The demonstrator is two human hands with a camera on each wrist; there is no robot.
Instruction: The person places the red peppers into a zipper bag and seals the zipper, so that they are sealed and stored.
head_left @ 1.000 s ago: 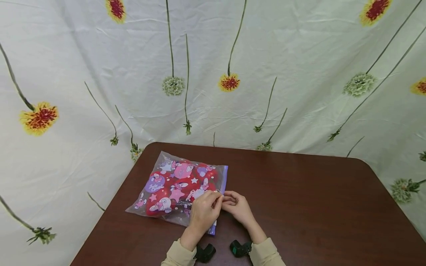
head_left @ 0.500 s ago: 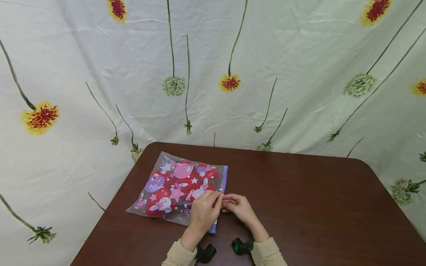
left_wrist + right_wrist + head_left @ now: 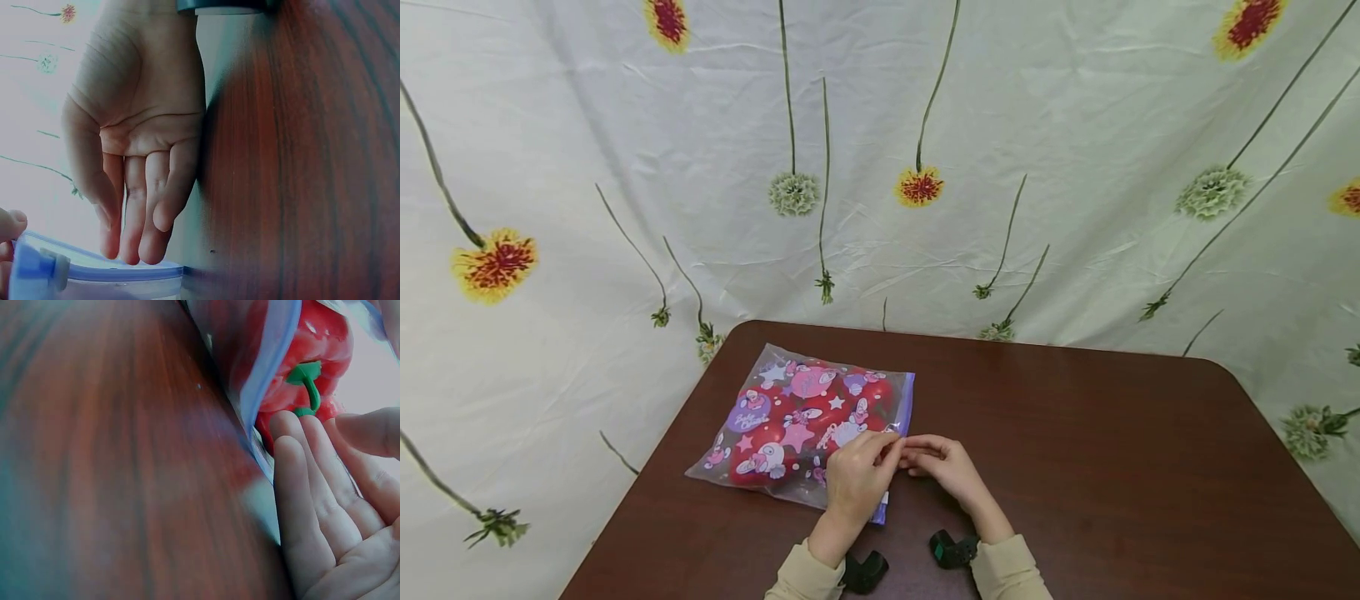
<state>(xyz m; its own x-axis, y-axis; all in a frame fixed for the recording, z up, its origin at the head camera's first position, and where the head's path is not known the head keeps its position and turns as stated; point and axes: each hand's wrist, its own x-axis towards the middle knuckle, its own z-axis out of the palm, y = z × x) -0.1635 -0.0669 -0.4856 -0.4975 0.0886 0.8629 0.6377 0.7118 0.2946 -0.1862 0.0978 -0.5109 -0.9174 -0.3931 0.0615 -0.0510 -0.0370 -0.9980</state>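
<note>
A clear plastic zip bag (image 3: 793, 433), printed with stars and cartoon figures, lies on the table with its purple zip edge facing right. My left hand (image 3: 857, 477) pinches that edge between thumb and fingers. In the left wrist view, its thumb (image 3: 11, 224) shows at the margin beside the zip slider (image 3: 59, 270). My right hand (image 3: 946, 468) is close by the left fingertips, empty, its fingers long and pointing at the bag's mouth. Red peppers (image 3: 325, 337) with green stems show there in the right wrist view.
The dark brown table (image 3: 1097, 467) extends to the right of the hands. Behind it hangs a pale curtain (image 3: 1075, 108) printed with flowers. Each wrist bears a black camera, such as the right one (image 3: 952, 550).
The right hand and wrist have shifted slightly to the right, with the fingers a little lower. The left hand keeps its pinch on the bag, which has barely moved.
</note>
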